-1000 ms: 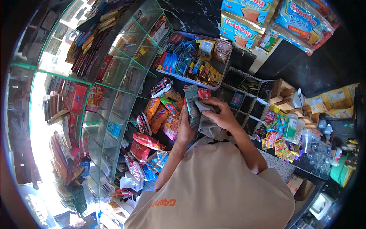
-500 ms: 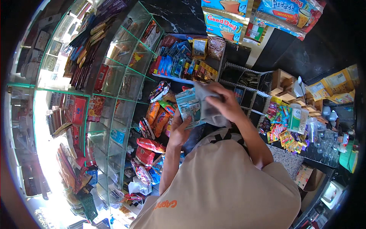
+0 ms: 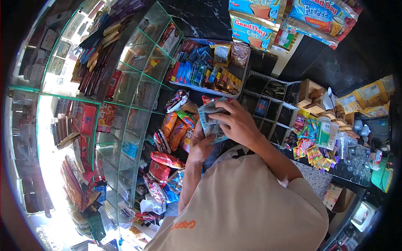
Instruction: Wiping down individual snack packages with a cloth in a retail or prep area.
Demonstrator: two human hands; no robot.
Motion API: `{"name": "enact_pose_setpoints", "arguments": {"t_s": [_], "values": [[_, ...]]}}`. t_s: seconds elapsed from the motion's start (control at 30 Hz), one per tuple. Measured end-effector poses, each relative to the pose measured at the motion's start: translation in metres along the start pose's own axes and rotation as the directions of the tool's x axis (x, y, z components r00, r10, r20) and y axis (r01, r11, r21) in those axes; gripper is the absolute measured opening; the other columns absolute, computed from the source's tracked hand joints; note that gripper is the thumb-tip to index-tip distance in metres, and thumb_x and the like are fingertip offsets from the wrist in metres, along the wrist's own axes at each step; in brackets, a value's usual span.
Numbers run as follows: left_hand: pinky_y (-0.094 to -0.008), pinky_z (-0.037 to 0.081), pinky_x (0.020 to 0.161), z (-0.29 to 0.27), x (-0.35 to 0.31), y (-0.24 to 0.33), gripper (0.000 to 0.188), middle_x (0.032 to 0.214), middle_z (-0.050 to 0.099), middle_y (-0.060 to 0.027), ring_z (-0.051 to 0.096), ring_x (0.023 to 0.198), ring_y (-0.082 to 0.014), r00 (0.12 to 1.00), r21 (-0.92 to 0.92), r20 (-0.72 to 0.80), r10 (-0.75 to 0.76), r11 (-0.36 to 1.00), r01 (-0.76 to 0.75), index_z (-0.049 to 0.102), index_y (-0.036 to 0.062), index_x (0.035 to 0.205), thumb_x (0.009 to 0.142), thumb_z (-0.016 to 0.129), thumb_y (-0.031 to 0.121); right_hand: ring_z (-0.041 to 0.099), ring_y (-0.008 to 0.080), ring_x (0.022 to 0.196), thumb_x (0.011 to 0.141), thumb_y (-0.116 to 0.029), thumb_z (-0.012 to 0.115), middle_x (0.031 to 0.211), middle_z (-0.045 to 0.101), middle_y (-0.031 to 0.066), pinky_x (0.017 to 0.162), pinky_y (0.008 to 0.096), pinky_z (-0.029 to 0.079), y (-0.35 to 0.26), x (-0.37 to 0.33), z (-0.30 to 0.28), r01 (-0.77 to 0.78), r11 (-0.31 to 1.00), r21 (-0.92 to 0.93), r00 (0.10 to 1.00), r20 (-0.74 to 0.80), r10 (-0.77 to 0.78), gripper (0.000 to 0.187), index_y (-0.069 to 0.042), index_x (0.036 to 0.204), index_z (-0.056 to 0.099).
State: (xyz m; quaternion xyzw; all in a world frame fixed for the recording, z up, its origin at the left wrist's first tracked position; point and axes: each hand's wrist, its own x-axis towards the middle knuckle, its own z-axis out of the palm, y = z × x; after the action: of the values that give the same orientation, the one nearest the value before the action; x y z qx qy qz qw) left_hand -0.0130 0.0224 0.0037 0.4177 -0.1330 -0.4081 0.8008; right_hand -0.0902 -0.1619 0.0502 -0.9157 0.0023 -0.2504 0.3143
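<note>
My left hand (image 3: 198, 146) grips a light-blue packet (image 3: 220, 137) from its near left side, with the thumb lying across its face. My right hand (image 3: 239, 124) presses a bunched grey cloth (image 3: 212, 118) on top of that packet, its fingers bent over it. Hand and cloth cover most of the packet's face, so little of its print shows. Both hands are above the counter, just in front of a white tray (image 3: 208, 89) of assorted sachets.
On the left stands a glass shelf unit (image 3: 133, 96) with packs in it. Bright snack packs (image 3: 176, 133) lie beside my left forearm. To the right are a wire-edged divided basket (image 3: 272, 119), a wooden rack (image 3: 310, 95) and a white-and-green jar (image 3: 325, 133). Sachet packs (image 3: 251, 31) hang above.
My right hand has come down and left, flattening the grey cloth onto the packet; before, the cloth hung loose beside it. The view has shifted slightly.
</note>
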Motion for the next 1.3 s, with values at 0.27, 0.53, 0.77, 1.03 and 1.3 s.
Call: {"name": "enact_pose_setpoints", "arguments": {"t_s": [0.27,0.53,0.77,1.03,1.3], "values": [[-0.0490,0.041,0.121,-0.009,-0.003,0.001,0.086,0.156,0.055,-0.0112,0.051,0.146,-0.0302,0.999,-0.059,0.029,-0.017,0.998,0.019,0.039,0.0101,0.163,0.084,0.056,-0.021,0.061,0.0323,0.116,0.079,-0.003,0.076,0.129,0.062,0.0077,0.100,0.0427,0.056,0.045,-0.021,0.008,-0.208,0.977,-0.035,0.978,-0.024,0.207,0.039,-0.012,0.117,0.079],[-0.0486,0.042,0.121,-0.011,0.003,-0.004,0.091,0.155,0.055,-0.0109,0.052,0.145,-0.0299,0.999,-0.035,0.052,-0.012,0.999,0.014,0.036,0.0119,0.165,0.083,0.058,-0.022,0.064,0.0346,0.117,0.078,-0.001,0.078,0.130,0.063,0.0099,0.098,0.0436,0.057,0.011,0.008,-0.027,-0.144,0.988,0.047,0.961,-0.230,0.151,0.045,-0.012,0.121,0.078],[-0.0466,0.043,0.121,-0.017,0.003,-0.014,0.094,0.154,0.055,-0.0106,0.052,0.145,-0.0279,0.999,0.035,0.038,-0.026,0.999,0.025,0.035,0.0088,0.165,0.079,0.053,-0.024,0.061,0.0314,0.124,0.077,-0.002,0.079,0.139,0.060,0.0047,0.102,0.0443,0.056,-0.001,0.014,-0.001,-0.007,1.000,0.024,0.995,0.105,0.004,0.046,-0.017,0.120,0.079],[-0.0474,0.044,0.120,-0.012,0.001,-0.001,0.093,0.155,0.055,-0.0130,0.052,0.145,-0.0299,0.999,-0.053,0.026,-0.042,0.998,0.043,0.036,0.0071,0.166,0.079,0.054,-0.022,0.061,0.0314,0.124,0.078,0.000,0.077,0.137,0.063,0.0077,0.106,0.0427,0.053,0.041,-0.010,-0.013,-0.095,0.993,0.069,0.986,0.144,0.084,0.044,-0.016,0.119,0.082],[-0.0499,0.044,0.119,-0.017,0.004,0.006,0.068,0.155,0.056,-0.0115,0.053,0.144,-0.0294,0.993,-0.035,0.105,-0.044,0.998,0.048,0.044,0.0067,0.159,0.095,0.057,-0.011,0.063,0.0353,0.122,0.078,0.002,0.075,0.130,0.062,0.0133,0.104,0.0426,0.053,0.052,-0.009,-0.047,-0.295,0.923,0.247,0.955,0.039,0.295,0.051,-0.010,0.127,0.076]]}}
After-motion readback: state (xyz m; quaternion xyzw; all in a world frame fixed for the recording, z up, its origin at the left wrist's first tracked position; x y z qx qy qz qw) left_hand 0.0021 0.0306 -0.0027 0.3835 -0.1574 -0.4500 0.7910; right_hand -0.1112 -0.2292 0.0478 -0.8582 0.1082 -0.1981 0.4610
